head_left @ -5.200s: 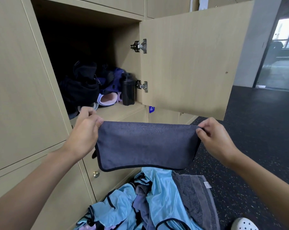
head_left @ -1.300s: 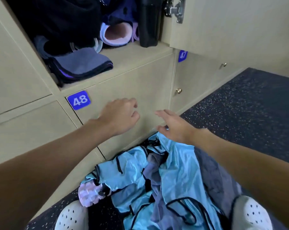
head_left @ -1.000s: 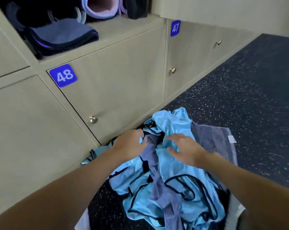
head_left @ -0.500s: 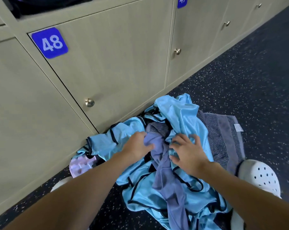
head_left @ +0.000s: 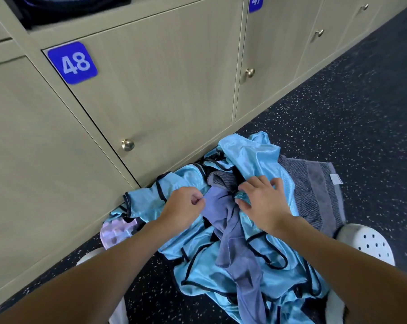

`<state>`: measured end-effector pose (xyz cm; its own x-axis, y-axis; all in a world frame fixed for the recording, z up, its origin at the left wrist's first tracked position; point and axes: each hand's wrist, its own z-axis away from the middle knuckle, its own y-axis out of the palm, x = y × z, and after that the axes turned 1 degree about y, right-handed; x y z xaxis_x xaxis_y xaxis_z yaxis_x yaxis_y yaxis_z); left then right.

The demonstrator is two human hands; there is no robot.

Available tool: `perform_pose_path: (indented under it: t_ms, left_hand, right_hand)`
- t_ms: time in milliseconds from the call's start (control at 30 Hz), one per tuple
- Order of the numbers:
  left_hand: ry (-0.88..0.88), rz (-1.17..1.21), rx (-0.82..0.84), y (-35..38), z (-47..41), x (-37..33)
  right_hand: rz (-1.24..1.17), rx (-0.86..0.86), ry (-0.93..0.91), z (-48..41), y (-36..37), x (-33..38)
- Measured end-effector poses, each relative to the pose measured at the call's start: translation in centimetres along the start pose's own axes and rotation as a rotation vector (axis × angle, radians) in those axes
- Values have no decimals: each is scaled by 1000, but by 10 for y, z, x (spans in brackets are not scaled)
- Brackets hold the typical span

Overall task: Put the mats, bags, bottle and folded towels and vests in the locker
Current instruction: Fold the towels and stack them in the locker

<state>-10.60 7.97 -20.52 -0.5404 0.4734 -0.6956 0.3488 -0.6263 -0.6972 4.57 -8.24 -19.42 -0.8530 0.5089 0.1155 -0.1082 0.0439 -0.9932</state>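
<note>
A heap of shiny light-blue vests [head_left: 251, 157] with black trim lies on the dark floor against the lockers. A purple-grey towel [head_left: 235, 239] runs through the middle of the heap. My left hand [head_left: 183, 206] pinches the towel's upper edge. My right hand [head_left: 260, 199] rests with spread fingers on the vests just right of it. A striped grey towel [head_left: 314, 197] lies flat under the heap's right side. A folded dark towel [head_left: 76, 3] shows in the open locker at the top left.
Closed locker doors with round knobs [head_left: 127, 145] and blue number plates 48 [head_left: 72, 63] stand right behind the heap. A pale purple ridged item [head_left: 118, 232] pokes out at the heap's left. White perforated shoes [head_left: 368, 244] stand on either side.
The folded towel left my hands and lies in the locker. My view dropped to the floor heap, both hands came down, and the left hand pinched the purple-grey towel.
</note>
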Motion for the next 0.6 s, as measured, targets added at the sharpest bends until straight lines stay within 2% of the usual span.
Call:
perform_pose_path:
  t_ms: [100, 233, 433, 600]
  left_hand:
    - [6, 12, -47, -3, -11, -3]
    - [76, -24, -30, 9, -36, -16]
    - [62, -201, -63, 24, -60, -28]
    - [189, -50, -74, 15, -59, -32]
  right_hand:
    - [-11, 46, -43, -5, -4, 8]
    - [39, 160, -80, -10, 2, 8]
    - [84, 162, -23, -11, 6, 2]
    - [24, 103, 49, -15, -2, 0]
